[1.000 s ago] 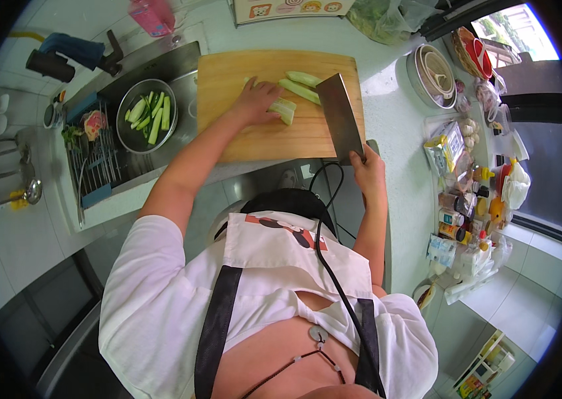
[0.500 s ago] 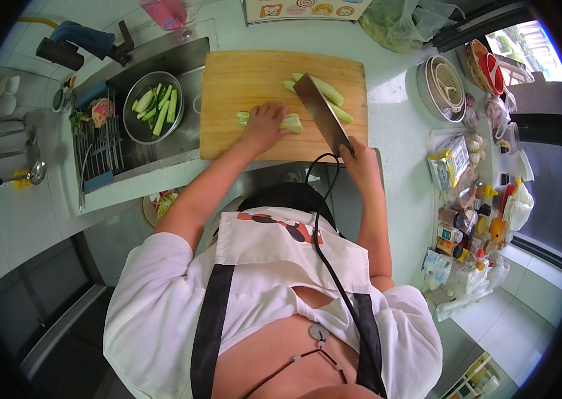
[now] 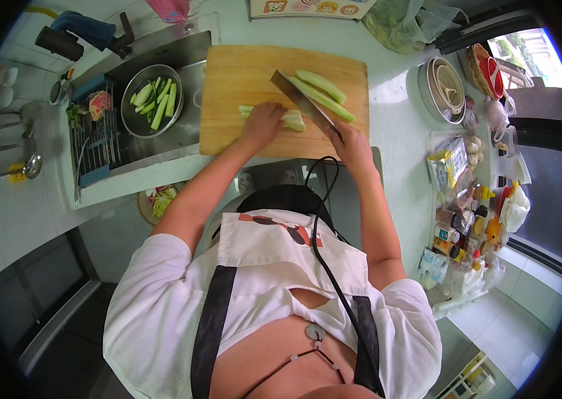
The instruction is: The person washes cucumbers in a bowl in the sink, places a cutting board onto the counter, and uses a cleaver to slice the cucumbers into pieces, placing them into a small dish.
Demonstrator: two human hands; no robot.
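Observation:
My left hand (image 3: 263,123) presses down on a pale green cucumber piece (image 3: 292,120) lying across the wooden cutting board (image 3: 234,86). In my right hand (image 3: 350,143) I grip the handle of a broad cleaver (image 3: 301,100), whose blade is set against the cucumber beside my left fingers. Two more long cucumber halves (image 3: 321,90) lie on the board just beyond the blade.
A metal bowl (image 3: 153,100) with several cucumber strips sits in the sink (image 3: 181,143) to the left, next to a dish rack (image 3: 95,143). Stacked plates (image 3: 444,90) and many bottles and packets (image 3: 460,199) crowd the counter at right. A black cable hangs down my apron.
My right hand brought the cleaver from the board's right edge over to the cucumber under my left hand. My left hand has shifted slightly along the piece.

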